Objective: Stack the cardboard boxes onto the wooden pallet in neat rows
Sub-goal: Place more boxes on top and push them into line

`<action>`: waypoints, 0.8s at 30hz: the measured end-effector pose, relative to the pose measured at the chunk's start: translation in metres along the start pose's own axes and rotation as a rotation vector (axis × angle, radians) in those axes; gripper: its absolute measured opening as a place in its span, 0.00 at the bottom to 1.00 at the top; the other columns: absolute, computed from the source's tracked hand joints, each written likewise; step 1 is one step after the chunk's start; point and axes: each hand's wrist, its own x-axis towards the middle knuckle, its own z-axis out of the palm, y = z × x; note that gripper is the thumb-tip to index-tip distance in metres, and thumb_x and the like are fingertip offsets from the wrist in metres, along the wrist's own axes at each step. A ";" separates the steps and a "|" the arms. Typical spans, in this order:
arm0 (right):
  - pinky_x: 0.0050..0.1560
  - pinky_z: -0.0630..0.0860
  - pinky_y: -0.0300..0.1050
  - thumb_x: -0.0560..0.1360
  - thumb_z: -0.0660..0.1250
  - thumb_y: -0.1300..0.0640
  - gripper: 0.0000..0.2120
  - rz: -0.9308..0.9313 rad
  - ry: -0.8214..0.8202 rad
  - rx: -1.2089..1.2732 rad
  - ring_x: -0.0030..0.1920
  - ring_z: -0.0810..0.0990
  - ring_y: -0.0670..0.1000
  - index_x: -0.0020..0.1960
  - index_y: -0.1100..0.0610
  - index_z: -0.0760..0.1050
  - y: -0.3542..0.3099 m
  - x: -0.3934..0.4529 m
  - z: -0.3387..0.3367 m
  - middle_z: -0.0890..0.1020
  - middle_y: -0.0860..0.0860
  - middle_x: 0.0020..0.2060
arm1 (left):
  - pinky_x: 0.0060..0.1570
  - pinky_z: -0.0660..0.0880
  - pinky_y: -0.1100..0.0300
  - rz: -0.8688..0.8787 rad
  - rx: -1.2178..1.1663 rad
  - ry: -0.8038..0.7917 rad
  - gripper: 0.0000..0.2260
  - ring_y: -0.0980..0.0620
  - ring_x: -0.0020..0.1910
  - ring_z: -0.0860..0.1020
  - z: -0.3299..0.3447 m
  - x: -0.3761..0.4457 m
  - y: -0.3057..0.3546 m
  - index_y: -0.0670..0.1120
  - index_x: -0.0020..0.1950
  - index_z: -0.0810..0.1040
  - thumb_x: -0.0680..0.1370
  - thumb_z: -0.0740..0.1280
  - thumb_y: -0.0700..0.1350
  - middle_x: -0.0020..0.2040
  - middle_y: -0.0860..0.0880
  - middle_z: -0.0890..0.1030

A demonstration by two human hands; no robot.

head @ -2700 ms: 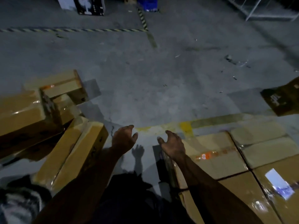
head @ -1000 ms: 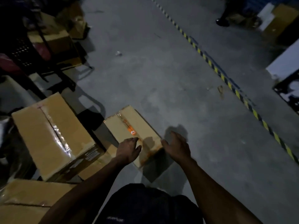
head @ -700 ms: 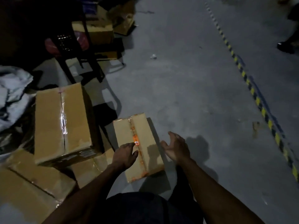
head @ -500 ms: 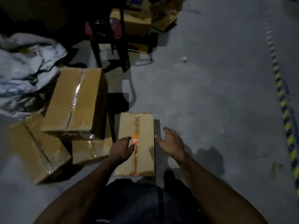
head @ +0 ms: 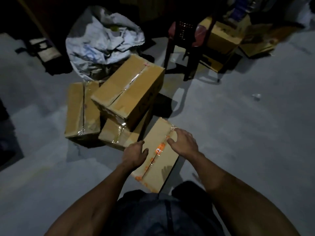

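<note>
A long cardboard box (head: 158, 169) sealed with orange-printed tape lies on the concrete floor right in front of me. My left hand (head: 134, 154) rests at its left edge with the thumb on top and the fingers loosely bent. Fingers spread, my right hand (head: 183, 142) lies over the far right part of its top. Just left of it is a pile of three more boxes: a large one (head: 127, 92) tilted on top, one (head: 81, 109) at the left, and a low one (head: 117, 135) underneath. No pallet is in view.
A crumpled white sack (head: 102, 40) lies behind the pile. A dark chair (head: 187, 40) stands at the back, with more cardboard boxes (head: 221, 38) behind it. Grey concrete floor (head: 238, 125) stretches to the right and the left.
My view has swung left from the stacked boxes to this pile. Both hands have come down from hovering beside the orange-taped box onto its top and left edge.
</note>
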 end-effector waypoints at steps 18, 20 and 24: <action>0.73 0.63 0.55 0.78 0.64 0.38 0.36 -0.714 -0.558 -0.530 0.75 0.63 0.57 0.79 0.55 0.60 0.027 0.266 0.044 0.66 0.55 0.76 | 0.57 0.72 0.56 -1.213 -1.125 0.394 0.16 0.44 0.60 0.77 0.152 0.119 0.063 0.39 0.64 0.78 0.81 0.66 0.47 0.59 0.44 0.80; 0.72 0.63 0.55 0.77 0.65 0.37 0.37 -0.778 -0.588 -0.576 0.75 0.63 0.58 0.79 0.54 0.60 0.036 0.295 0.059 0.66 0.55 0.76 | 0.61 0.73 0.50 -1.389 -1.389 0.526 0.16 0.38 0.62 0.76 0.182 0.132 0.070 0.39 0.64 0.78 0.81 0.67 0.47 0.62 0.38 0.80; 0.72 0.63 0.54 0.75 0.66 0.34 0.40 -0.920 -0.628 -0.693 0.75 0.64 0.58 0.79 0.54 0.60 0.047 0.352 0.106 0.67 0.55 0.76 | 0.63 0.72 0.49 -1.698 -1.835 0.678 0.25 0.37 0.66 0.73 0.249 0.162 0.075 0.39 0.73 0.70 0.80 0.67 0.52 0.70 0.42 0.73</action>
